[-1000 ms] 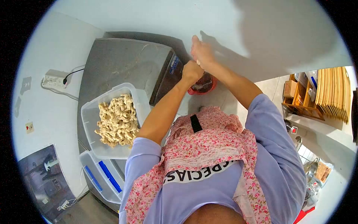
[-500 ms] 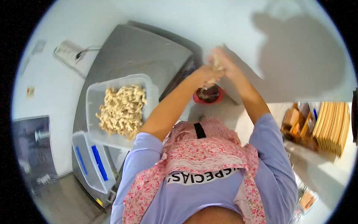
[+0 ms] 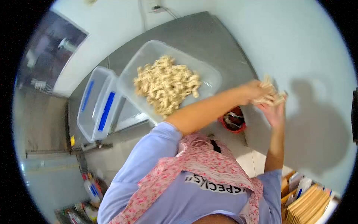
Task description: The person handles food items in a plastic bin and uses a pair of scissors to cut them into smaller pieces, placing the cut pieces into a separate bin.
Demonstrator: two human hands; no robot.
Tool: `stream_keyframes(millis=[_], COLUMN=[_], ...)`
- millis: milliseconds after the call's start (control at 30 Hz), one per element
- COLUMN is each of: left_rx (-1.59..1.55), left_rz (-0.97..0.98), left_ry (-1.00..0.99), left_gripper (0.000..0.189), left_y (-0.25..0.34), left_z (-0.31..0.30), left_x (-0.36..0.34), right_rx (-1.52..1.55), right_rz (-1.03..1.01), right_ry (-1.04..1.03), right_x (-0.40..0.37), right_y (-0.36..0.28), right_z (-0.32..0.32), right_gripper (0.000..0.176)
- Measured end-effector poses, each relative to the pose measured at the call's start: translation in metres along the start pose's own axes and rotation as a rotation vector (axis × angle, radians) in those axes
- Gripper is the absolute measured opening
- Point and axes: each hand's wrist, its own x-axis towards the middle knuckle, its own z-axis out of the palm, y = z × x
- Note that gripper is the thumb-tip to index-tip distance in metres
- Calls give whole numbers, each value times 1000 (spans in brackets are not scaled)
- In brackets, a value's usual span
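My left hand (image 3: pixel 251 93) reaches across to the right, its fingers closed on a bunch of cream twisted pieces (image 3: pixel 269 96). Just below it, my right hand (image 3: pixel 275 114) grips the same bunch from the other side. The pieces look like short twisted cords; their exact kind I cannot make out. To the left, a clear plastic tub (image 3: pixel 203 71) on the grey tabletop holds a heap of similar cream twisted pieces (image 3: pixel 167 84). Under my forearm and lower than the hands stands a red container (image 3: pixel 235 120) with dark contents.
A clear bin with blue strips (image 3: pixel 97 104) stands left of the tub. The grey tabletop (image 3: pixel 190 31) meets a pale wall (image 3: pixel 298 48). At the lower right are stacked tan folders (image 3: pixel 307 207). Assorted bottles (image 3: pixel 91 188) stand at the lower left.
The view has swung, so the tub and red container appear further right. Both hands still hold the bunch, now farther right in the view and seen more plainly.
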Motion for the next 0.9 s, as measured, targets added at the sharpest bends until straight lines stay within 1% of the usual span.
stream_keyframes(millis=[33, 67, 100, 133, 167, 200, 267, 300, 333, 367, 400, 467, 500, 533, 633, 667, 767, 800, 900], left_rx=[-66, -137, -207, -296, -270, -312, -307, -310, -265, -188, -111, -10, -7, 0, 57, 80, -120, -241, -277], left_rz=[31, 59, 107, 81, 47, 59, 104, 130, 139, 148, 157, 172, 220, 231, 254, 257, 286, 299, 330], left_ry=[9, 20, -20, -61, -8, -2, 11, 28, 13, 39, 68, 144, 191, 246, 375, 410, 450, 477, 462], left_gripper=[33, 33, 33, 33, 35, 32, 31, 31, 27, 27, 26, 24, 22, 20, 19, 20, 19, 18, 18], left_y=[4, 8, 19, 27, 35, 36, 45, 48, 49, 47, 43, 40, 36, 33, 28, 25, 28, 24, 20], left_z=[-5, -12, -15, -22, -29, -40, -51, -58, -67, -74, -81, -95, -103, -111, -138, -147, -165, -173, -194], left_x=[-8, -18, -32, -43, -60, -60, -83, -96, -107, -114, -122, -142, -151, -163, -199, -211, -250, -256, -279], right_rx=[126, 141, 151, 63, -16, -34, -68, -183, -295, -406, -446, -645, -746, -765, -838, -794, -741, -711, -612], right_rz=[-20, -38, -55, -90, -113, -130, -136, -144, -147, -147, -209, -248, -266, -306, -307, -248, -241, -237, -237], right_ry=[-187, -227, -273, -193, -126, -117, -123, -93, -64, -33, 65, 87, 95, 133, 183, 149, 115, 92, 45], right_x=[0, 2, 4, 6, 9, 8, 11, 14, 17, 20, 17, 31, 39, 47, 59, 65, 79, 83, 92], right_y=[2, 3, 3, 5, 11, 14, 29, 36, 43, 53, 59, 74, 84, 98, 133, 145, 182, 192, 217], right_z=[14, 29, 44, 51, 59, 70, 96, 107, 118, 130, 159, 175, 183, 192, 230, 235, 250, 253, 263], right_gripper=[82, 83, 85, 90, 95, 90, 80, 73, 67, 60, 42, 34, 31, 23, 22, 22, 22, 22, 22])
